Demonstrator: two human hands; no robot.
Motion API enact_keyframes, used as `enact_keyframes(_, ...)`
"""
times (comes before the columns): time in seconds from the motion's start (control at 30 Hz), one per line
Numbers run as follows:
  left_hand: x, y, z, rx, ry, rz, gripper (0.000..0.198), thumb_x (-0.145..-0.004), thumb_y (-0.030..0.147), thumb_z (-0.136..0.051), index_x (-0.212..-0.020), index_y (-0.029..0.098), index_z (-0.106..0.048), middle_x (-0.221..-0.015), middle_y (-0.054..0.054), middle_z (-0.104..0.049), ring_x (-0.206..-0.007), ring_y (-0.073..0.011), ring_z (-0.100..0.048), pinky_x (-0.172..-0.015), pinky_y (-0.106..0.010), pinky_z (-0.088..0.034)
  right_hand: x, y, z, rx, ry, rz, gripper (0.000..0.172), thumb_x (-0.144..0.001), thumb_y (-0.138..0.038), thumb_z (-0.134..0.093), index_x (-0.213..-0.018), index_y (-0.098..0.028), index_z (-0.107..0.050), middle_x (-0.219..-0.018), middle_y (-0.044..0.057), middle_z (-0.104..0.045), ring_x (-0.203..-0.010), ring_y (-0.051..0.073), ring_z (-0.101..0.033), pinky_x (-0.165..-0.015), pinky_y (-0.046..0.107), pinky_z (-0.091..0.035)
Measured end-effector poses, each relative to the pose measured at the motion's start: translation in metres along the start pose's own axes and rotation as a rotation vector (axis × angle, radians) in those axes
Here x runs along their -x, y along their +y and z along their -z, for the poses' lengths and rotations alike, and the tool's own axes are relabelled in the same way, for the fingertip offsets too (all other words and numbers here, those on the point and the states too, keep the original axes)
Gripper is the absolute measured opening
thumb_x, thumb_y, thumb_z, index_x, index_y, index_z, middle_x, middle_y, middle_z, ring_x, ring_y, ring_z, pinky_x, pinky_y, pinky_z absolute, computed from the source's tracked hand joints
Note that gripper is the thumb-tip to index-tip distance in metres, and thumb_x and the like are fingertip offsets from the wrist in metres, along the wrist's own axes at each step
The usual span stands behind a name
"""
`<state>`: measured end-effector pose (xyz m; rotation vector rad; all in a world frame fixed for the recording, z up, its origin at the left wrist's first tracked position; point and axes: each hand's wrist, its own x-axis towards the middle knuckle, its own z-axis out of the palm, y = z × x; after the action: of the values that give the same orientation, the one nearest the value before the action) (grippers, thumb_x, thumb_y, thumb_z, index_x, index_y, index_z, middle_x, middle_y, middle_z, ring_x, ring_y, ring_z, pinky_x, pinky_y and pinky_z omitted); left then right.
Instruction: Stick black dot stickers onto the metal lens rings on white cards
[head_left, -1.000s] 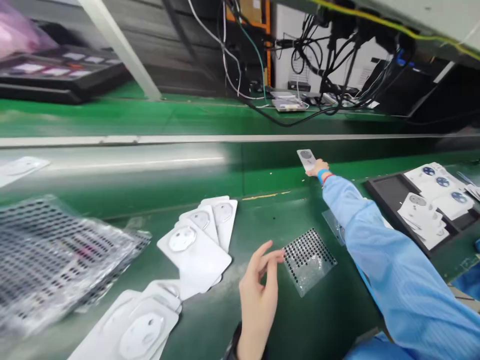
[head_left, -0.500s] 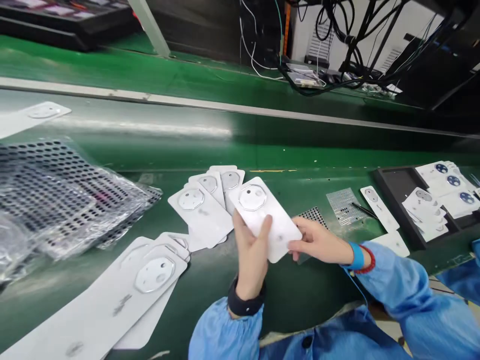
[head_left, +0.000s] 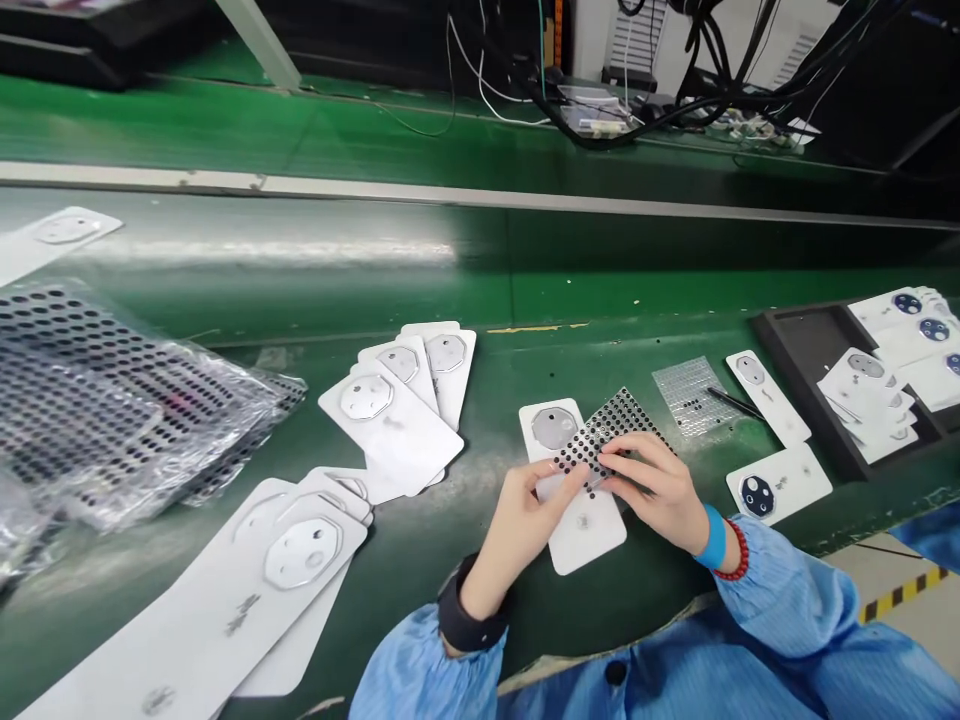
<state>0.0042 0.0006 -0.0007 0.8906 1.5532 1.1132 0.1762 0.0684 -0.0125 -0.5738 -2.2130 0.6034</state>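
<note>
Near the front edge of the green table [head_left: 660,600], we record the left hand [head_left: 521,530] pressing on a white card [head_left: 585,535] to steady it, grip unclear, while the right hand [head_left: 645,490] pinches a dotted sheet [head_left: 619,425] above it.

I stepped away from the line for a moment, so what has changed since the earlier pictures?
The white card went from both hands down onto the green bench. The left hand and right hand now hold the black-dotted sheet over it, lifted off the bench. The fanned cards and black tray stayed as they were.
</note>
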Motion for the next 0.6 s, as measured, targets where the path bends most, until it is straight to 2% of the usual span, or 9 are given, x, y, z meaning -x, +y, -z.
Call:
enact_keyframes(0.13,0.002,-0.005,-0.001,0.09,0.007,0.023,0.027,-0.079,0.04,-0.066,-0.069,0.016,-0.073,-0.068,-0.004,-0.071,-0.06,-0.016,-0.06,-0.055,-0.024,-0.047,-0.005,-0.005,0.0,-0.098,-0.039,-0.052,0.018,-0.09,-0.021,-0.065,-0.106,-0.018,-0.069,-0.102,0.01,-0.068,-0.096,0.019,-0.064,-0.084,0.037,-0.055)
enact_keyframes(0.23,0.002,-0.009,0.0,0.119,0.004,0.038,0.029,-0.079,0.04,-0.067,-0.067,0.015,-0.073,-0.064,-0.003,-0.069,-0.054,-0.0135,-0.055,-0.047,-0.022,-0.042,-0.01,-0.006,-0.002,-0.193,-0.05,-0.122,0.013,-0.091,-0.016,-0.061,-0.097,-0.017,-0.072,-0.096,0.007,-0.069,-0.09,0.016,-0.066,-0.08,0.032,-0.056)
enact_keyframes(0.4,0.002,-0.012,-0.002,0.141,-0.028,0.04,0.03,-0.078,0.042,-0.069,-0.068,0.015,-0.073,-0.065,-0.003,-0.07,-0.058,-0.0147,-0.058,-0.049,-0.021,-0.043,-0.016,-0.006,-0.006,-0.172,-0.013,-0.178,0.011,-0.091,-0.016,-0.06,-0.092,-0.017,-0.072,-0.092,0.008,-0.069,-0.085,0.016,-0.068,-0.075,0.028,-0.058)
enact_keyframes(0.5,0.003,-0.014,-0.003,0.139,-0.021,0.042,0.03,-0.077,0.042,-0.069,-0.066,0.015,-0.072,-0.066,-0.003,-0.07,-0.061,-0.0148,-0.058,-0.052,-0.021,-0.044,-0.014,-0.006,-0.009,-0.124,-0.003,-0.147,0.011,-0.092,-0.015,-0.06,-0.092,-0.017,-0.07,-0.091,0.007,-0.069,-0.083,0.016,-0.068,-0.073,0.028,-0.059)
enact_keyframes(0.6,0.004,-0.015,-0.005,0.142,-0.017,0.067,0.035,-0.079,0.046,-0.066,-0.064,0.014,-0.069,-0.063,-0.003,-0.068,-0.058,-0.0146,-0.058,-0.052,-0.022,-0.044,-0.009,-0.008,-0.014,0.01,0.011,-0.033,0.012,-0.093,-0.013,-0.057,-0.095,-0.016,-0.068,-0.093,0.008,-0.07,-0.084,0.017,-0.068,-0.074,0.029,-0.06)
